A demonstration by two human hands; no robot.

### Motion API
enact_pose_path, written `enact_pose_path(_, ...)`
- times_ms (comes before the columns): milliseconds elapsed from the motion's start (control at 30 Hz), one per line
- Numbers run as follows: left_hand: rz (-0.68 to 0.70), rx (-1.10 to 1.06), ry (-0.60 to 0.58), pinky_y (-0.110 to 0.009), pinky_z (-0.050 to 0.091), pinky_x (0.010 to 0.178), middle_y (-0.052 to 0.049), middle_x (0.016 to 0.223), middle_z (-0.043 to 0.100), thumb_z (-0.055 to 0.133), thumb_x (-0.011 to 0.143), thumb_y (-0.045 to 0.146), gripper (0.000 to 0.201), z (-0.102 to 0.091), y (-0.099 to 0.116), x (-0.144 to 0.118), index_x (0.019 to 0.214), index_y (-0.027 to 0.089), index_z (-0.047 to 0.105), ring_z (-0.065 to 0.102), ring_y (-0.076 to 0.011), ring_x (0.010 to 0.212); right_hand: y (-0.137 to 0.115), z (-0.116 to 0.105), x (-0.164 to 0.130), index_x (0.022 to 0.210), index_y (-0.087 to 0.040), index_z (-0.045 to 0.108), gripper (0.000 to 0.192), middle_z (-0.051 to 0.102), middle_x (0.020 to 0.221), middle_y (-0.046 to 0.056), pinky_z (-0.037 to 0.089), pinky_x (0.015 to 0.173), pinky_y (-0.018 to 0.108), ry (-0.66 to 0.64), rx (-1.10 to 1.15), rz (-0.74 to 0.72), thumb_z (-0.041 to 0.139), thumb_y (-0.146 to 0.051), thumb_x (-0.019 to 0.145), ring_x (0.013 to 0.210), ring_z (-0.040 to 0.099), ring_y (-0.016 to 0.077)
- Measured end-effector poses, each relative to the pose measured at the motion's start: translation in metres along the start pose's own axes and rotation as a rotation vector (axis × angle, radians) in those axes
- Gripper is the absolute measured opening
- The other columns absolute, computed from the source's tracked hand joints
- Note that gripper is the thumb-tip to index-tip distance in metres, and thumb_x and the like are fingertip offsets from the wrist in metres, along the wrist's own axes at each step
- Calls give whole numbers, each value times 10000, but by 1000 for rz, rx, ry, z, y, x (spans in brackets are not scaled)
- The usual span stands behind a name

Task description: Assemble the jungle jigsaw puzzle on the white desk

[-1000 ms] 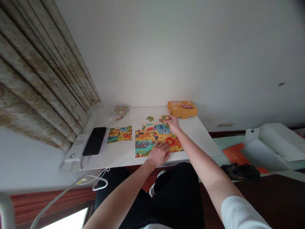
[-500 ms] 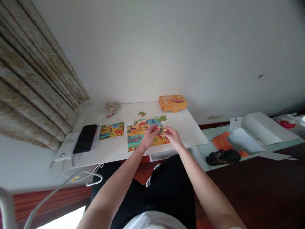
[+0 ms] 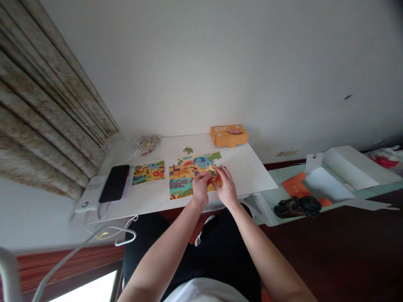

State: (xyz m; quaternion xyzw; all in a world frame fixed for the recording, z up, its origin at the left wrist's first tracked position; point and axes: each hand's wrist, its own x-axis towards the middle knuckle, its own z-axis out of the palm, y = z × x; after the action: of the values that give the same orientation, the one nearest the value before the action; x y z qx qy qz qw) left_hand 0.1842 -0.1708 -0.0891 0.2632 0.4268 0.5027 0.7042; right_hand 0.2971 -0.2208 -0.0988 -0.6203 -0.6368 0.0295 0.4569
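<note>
A colourful animal jigsaw puzzle (image 3: 182, 173), largely joined, lies on the white table, with a blue elephant and a grey hippo showing. Over its lower right part, my left hand (image 3: 201, 187) has its fingers curled together; whatever they pinch, if anything, is hidden. Close beside it, my right hand (image 3: 226, 186) rests at the puzzle's right edge, thumb and forefinger apart with puzzle surface showing between them. Both hands cover part of the picture. A loose green puzzle piece (image 3: 188, 149) lies behind the puzzle. To the left is a small reference picture (image 3: 148, 172) of the same scene.
An orange box (image 3: 229, 135) stands at the back of the white table (image 3: 252, 176). A phone (image 3: 114, 183), a white power bank (image 3: 90, 195) and crumpled clear plastic (image 3: 121, 144) occupy the left. On a lower glass surface at right are an open white box (image 3: 327, 184) and a dark strapped object (image 3: 297, 206).
My left hand has moved right and down, its fingers curling in. My right hand has shifted slightly down, close against the left. The elephant area is now uncovered.
</note>
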Motion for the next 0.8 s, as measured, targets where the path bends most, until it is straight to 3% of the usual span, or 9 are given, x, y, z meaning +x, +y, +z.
enact_pose_path(233, 33, -41, 65, -283, 529, 745, 4, 737, 666, 851, 707, 298, 259, 2, -6, 0, 788, 159, 648, 641, -120, 703, 13, -15, 7, 1523, -329, 547, 519, 560, 1542, 102, 484, 1188, 524, -130, -65, -93, 605, -303, 1008, 1403, 565, 313)
enact_pose_path(367, 32, -52, 51, -296, 555, 769, -9, 758, 679, 879, 672, 326, 297, 1, -12, 2, 763, 159, 652, 663, -133, 723, 20, -20, 10, 1482, -314, 592, 472, 619, 1488, 95, 530, 1129, 506, -143, -100, -162, 619, -313, 1011, 1320, 634, 297)
enact_pose_path(467, 68, 52, 18, -326, 583, 805, -46, 811, 717, 831, 763, 397, 289, -1, -17, 2, 821, 162, 671, 706, -169, 771, 28, -22, 11, 1450, -290, 622, 440, 644, 1455, 112, 544, 1089, 509, -152, -118, -182, 623, -331, 1012, 1265, 658, 301)
enact_pose_path(533, 197, 280, -27, -365, 598, 859, -100, 950, 764, 723, 893, 443, 287, -5, -15, 2, 968, 167, 707, 741, -212, 874, 38, -23, 11, 1418, -273, 649, 413, 667, 1418, 124, 542, 1081, 512, -135, -118, -155, 617, -357, 1015, 1248, 659, 306)
enact_pose_path(633, 521, 867, -162, -446, 555, 1036, -156, 1310, 722, 594, 1003, 431, 377, -18, -2, 1, 1288, 196, 668, 709, -279, 1165, 65, -23, 15, 1320, -243, 712, 366, 714, 1327, 137, 548, 1058, 512, -83, -106, -64, 608, -410, 1012, 1204, 673, 309)
enact_pose_path(700, 698, 1287, -282, -506, 445, 1180, -147, 1486, 622, 592, 1007, 427, 446, -32, 9, 2, 1402, 222, 617, 597, -310, 1363, 84, -23, 22, 1259, -228, 742, 356, 737, 1278, 140, 546, 1052, 518, -84, -101, 3, 613, -434, 999, 1183, 684, 311)
enact_pose_path(800, 792, 1709, -367, -588, 259, 1285, -136, 1604, 505, 576, 1005, 509, 528, -53, 20, 5, 1458, 240, 595, 437, -338, 1510, 106, -20, 40, 1233, -224, 756, 349, 734, 1306, 134, 522, 1089, 502, -179, -90, 76, 641, -422, 971, 1224, 676, 295)
